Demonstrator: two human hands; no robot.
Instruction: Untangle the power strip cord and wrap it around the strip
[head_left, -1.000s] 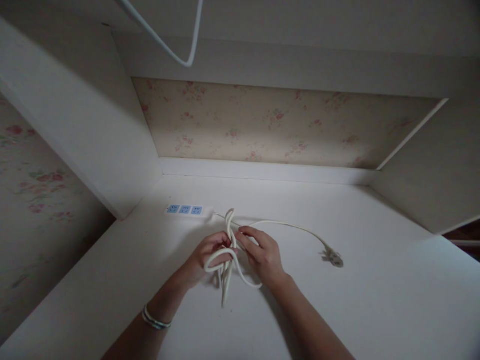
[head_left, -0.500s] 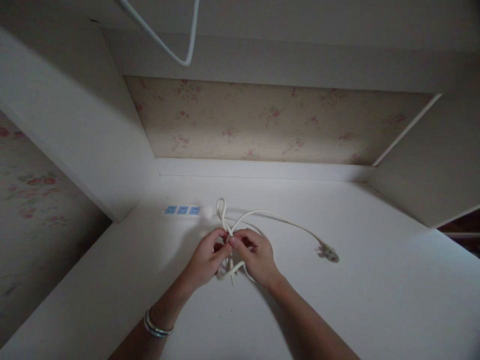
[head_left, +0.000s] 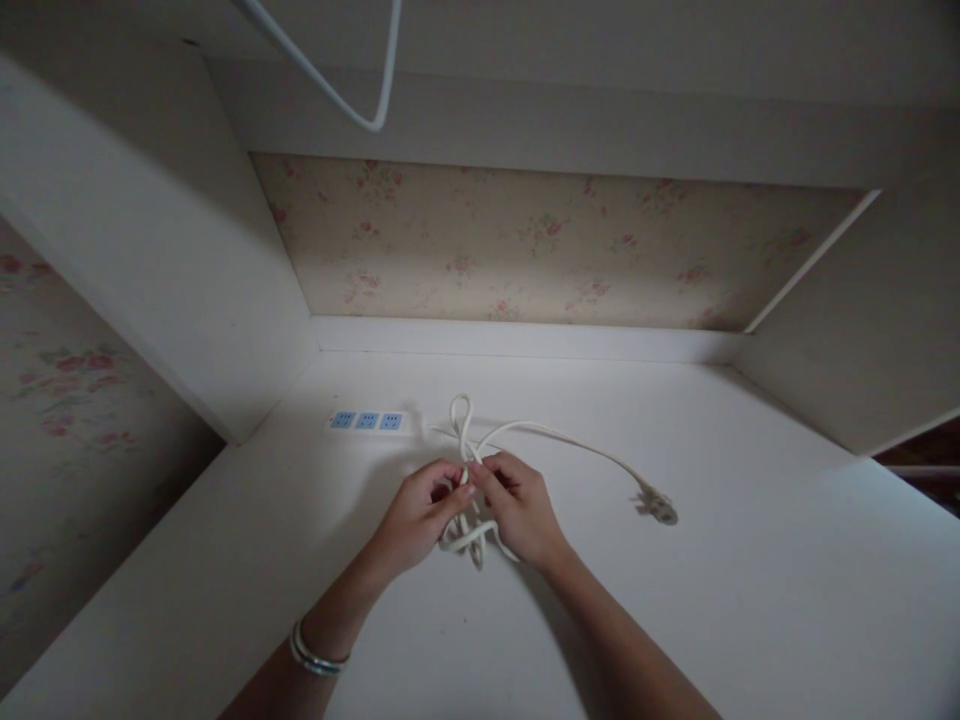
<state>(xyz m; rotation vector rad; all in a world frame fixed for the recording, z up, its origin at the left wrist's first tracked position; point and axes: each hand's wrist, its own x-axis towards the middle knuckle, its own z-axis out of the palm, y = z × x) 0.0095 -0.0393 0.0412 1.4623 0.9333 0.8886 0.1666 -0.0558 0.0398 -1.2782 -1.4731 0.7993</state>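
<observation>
A white power strip [head_left: 369, 421] with blue sockets lies on the white desk [head_left: 712, 600]. Its white cord [head_left: 540, 432] runs to a plug [head_left: 660, 509] resting at the right. Part of the cord is gathered into a bundle of loops [head_left: 469, 530] at the desk's middle. My left hand [head_left: 420, 515] and my right hand [head_left: 521, 510] meet over this bundle, fingertips pinched on the cord where the loops cross. One small loop [head_left: 459, 410] sticks up beyond my fingers. A bracelet sits on my left wrist [head_left: 315, 650].
White side panels [head_left: 150, 250] and a shelf above box in the desk. Floral wallpaper [head_left: 540, 240] covers the back wall. Another white cable [head_left: 360, 100] hangs in a loop from above at the top left.
The bundle's loops have been drawn shorter and tighter under my hands. My hands have come together over the crossing point, and the free cord toward the plug has shifted slightly.
</observation>
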